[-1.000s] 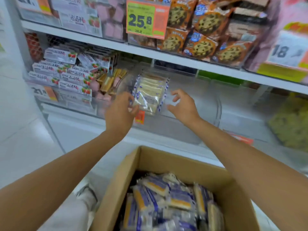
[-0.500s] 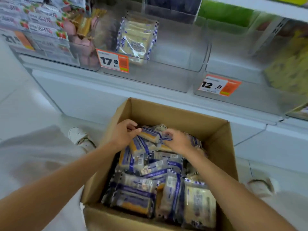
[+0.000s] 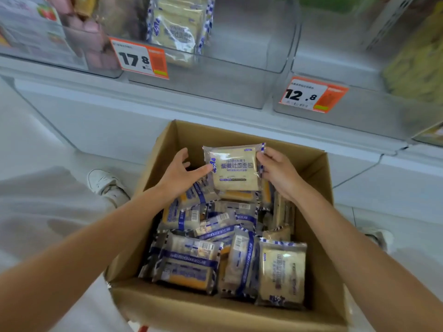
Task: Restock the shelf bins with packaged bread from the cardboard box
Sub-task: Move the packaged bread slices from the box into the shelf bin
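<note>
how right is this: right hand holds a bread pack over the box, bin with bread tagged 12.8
Only the tag is wrong: the head view shows the bin with bread tagged 17.8, not 12.8. The right hand does hold a bread pack over the box.

White shelf ledge (image 3: 167,97) carries clear plastic bins side by side; middle bin (image 3: 227,87) holds upright bread packets (image 3: 177,27), 17.8 price tag (image 3: 140,59) on front; right bin (image 3: 359,111) bears 12.8 price tag (image 3: 311,95); left bin (image 3: 72,49) holds pink packs; pale tiled floor (image 3: 36,144) below, white shoe (image 3: 105,185) on it.
</note>
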The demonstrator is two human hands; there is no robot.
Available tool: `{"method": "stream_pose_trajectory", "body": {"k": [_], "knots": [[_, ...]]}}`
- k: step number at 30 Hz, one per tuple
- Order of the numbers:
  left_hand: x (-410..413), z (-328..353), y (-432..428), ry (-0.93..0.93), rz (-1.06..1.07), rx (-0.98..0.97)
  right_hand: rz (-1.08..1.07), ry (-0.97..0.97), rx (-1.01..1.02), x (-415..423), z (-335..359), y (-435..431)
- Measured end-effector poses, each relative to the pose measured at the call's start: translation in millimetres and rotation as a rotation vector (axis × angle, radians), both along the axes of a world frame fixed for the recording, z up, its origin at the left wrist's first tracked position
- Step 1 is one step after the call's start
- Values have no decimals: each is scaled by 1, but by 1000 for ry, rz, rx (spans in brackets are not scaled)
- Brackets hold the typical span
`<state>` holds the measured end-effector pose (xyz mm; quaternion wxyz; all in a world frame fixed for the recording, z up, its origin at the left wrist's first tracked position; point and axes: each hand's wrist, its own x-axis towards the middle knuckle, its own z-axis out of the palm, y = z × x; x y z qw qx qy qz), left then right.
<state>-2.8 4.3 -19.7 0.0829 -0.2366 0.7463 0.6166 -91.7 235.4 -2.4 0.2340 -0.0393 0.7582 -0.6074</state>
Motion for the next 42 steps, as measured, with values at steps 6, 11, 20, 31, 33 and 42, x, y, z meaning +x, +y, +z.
{"method": "stream_pose_trajectory", "body": {"k": [6,11,20,31,33,42], "knots": [[8,-6,7,-54,-12,330,123,-42,29,21,12,9],[13,-22,-15,51,205,133,288,100,405,8,-33,18],[3,-45,-19,16,274,224,423,215,739,-4,-118,-2],[14,-39,-19,-26,293,263,526,247,753,-2,-118,-21],[15,-38,-19,-32,284,271,457,323,708,1,-122,-21],[6,-18,-6,31,120,199,543,528,758,-12,-22,2]]}}
